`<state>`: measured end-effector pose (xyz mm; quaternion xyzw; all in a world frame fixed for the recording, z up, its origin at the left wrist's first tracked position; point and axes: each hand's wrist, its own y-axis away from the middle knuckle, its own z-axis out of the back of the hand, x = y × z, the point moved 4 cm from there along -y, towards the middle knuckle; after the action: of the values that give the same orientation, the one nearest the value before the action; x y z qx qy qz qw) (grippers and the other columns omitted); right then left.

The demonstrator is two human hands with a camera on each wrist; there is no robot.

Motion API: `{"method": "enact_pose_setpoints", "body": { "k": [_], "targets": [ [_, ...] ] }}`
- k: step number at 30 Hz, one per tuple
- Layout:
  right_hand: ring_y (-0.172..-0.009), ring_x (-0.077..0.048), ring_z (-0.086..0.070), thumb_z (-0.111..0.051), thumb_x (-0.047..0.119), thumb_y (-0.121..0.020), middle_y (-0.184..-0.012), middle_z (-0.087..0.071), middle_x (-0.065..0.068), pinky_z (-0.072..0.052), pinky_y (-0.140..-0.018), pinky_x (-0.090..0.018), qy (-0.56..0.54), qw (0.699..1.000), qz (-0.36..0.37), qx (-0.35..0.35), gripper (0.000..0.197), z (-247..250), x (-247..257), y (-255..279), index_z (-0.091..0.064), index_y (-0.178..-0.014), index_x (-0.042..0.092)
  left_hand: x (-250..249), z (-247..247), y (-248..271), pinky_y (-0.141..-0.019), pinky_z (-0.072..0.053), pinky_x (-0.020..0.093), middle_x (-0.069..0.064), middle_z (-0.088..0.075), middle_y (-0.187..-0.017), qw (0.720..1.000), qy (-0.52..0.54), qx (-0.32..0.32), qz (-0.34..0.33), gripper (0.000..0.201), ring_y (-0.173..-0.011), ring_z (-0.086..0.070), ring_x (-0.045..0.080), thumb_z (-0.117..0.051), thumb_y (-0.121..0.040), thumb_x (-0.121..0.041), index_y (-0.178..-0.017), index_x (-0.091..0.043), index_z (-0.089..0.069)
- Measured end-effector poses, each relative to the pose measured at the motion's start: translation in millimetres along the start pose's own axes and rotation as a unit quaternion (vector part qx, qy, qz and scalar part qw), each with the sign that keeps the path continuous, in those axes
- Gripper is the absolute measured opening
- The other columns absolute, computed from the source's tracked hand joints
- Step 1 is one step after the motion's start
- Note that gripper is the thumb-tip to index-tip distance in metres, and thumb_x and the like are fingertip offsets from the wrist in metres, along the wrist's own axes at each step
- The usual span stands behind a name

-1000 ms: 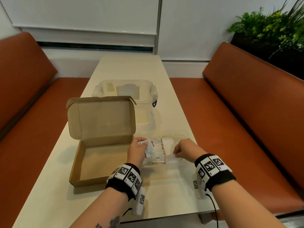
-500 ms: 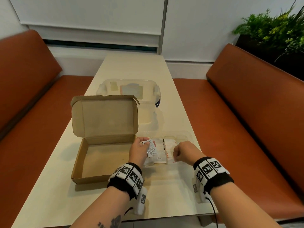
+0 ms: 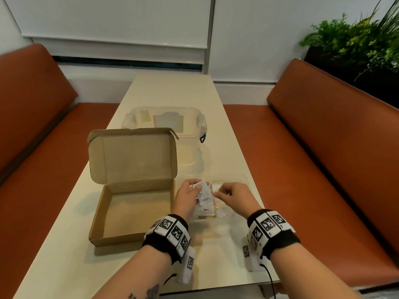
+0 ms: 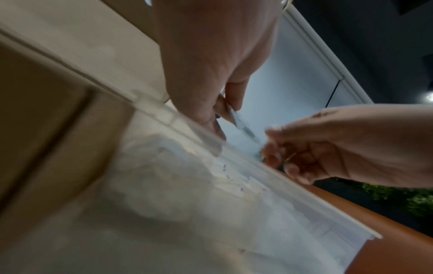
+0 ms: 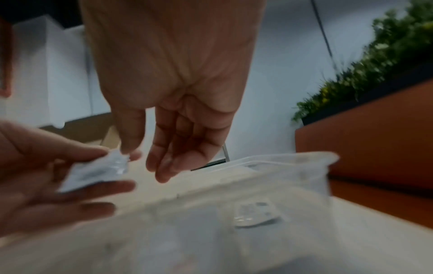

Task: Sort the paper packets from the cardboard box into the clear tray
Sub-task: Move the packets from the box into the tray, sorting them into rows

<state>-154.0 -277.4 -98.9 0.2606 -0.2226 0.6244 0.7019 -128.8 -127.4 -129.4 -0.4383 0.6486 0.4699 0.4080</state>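
An open cardboard box (image 3: pixel 129 212) with nothing showing inside sits at the left of the table. Right beside it lies the clear tray (image 3: pixel 243 179), with a "Pepper" packet (image 3: pixel 206 210) and other white packets (image 3: pixel 224 213) in it. My left hand (image 3: pixel 198 187) holds a white paper packet (image 3: pixel 204 194) upright above the tray's left end. My right hand (image 3: pixel 217 192) has come up against it. In the right wrist view its thumb and forefinger (image 5: pixel 130 153) pinch the packet's upper corner (image 5: pixel 93 170), the other fingers hanging loose. The wrist views are blurred.
A clear lidded container (image 3: pixel 164 121) with a blue latch stands behind the box's raised lid (image 3: pixel 133 156). Orange benches (image 3: pixel 323 169) run along both sides of the table. A plant (image 3: pixel 356 39) stands at the far right.
My right hand lifted out of the tray and moved left and up to the packet in my left hand. The left hand stayed where it was, still holding the packet.
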Motion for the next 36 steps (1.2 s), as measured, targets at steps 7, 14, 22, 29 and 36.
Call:
{"method": "enact_pose_setpoints", "body": {
  "k": [7,14,22,29,36],
  "targets": [
    [-0.054,-0.007,-0.059,-0.071,0.008,-0.081,-0.071,-0.067,0.000,-0.050,-0.055,-0.014,-0.241,0.970,-0.031,-0.028,0.007,8.7,6.8,2.7,-0.073,-0.087,0.009,-6.7,-20.0,-2.1,-0.083,-0.051,0.028,0.005,-0.067,-0.112,0.999,-0.001,0.038,-0.015,0.009,-0.096,-0.064,0.013,-0.050,-0.098,-0.024,-0.100,-0.019,-0.057],
    [-0.077,-0.004,-0.060,-0.070,-0.003,-0.075,-0.086,-0.065,0.004,-0.048,-0.071,-0.011,-0.222,0.971,0.001,-0.086,0.018,26.0,-11.2,7.2,-0.077,-0.081,0.013,2.4,-24.6,-2.5,-0.059,-0.056,0.025,0.010,-0.061,-0.084,0.996,0.025,0.034,0.084,0.019,-0.065,-0.064,0.018,-0.062,-0.091,-0.024,-0.095,-0.005,-0.064],
    [-0.067,-0.018,-0.066,-0.052,-0.007,-0.083,-0.094,-0.069,-0.006,-0.057,-0.068,-0.026,-0.346,0.932,-0.059,-0.095,0.028,25.2,-32.4,6.9,-0.070,-0.091,0.013,6.8,-30.6,-2.4,-0.062,-0.056,0.024,0.002,-0.066,-0.072,0.998,-0.032,0.043,0.017,0.018,-0.072,-0.068,0.012,-0.066,-0.084,0.002,-0.100,-0.006,-0.063],
    [-0.053,-0.014,-0.057,-0.072,-0.001,-0.076,-0.067,-0.063,-0.013,-0.053,-0.055,-0.022,-0.317,0.941,-0.085,-0.078,0.024,24.1,-41.0,9.1,-0.062,-0.094,0.011,7.7,-44.2,-2.3,-0.060,-0.056,0.022,0.004,-0.061,-0.068,0.998,-0.050,0.032,0.008,0.019,-0.068,-0.063,0.013,-0.067,-0.083,0.002,-0.100,-0.004,-0.061],
    [-0.060,-0.014,-0.062,-0.070,0.003,-0.078,-0.069,-0.066,-0.012,-0.056,-0.065,-0.029,-0.216,0.957,-0.104,-0.165,0.022,45.6,-56.7,7.6,-0.060,-0.085,0.020,9.9,-58.3,2.4,-0.069,-0.050,0.020,-0.008,-0.064,-0.082,0.943,-0.322,0.019,-0.079,0.016,-0.073,-0.058,0.005,-0.075,-0.079,-0.027,-0.090,-0.020,-0.064]
  ]
}}
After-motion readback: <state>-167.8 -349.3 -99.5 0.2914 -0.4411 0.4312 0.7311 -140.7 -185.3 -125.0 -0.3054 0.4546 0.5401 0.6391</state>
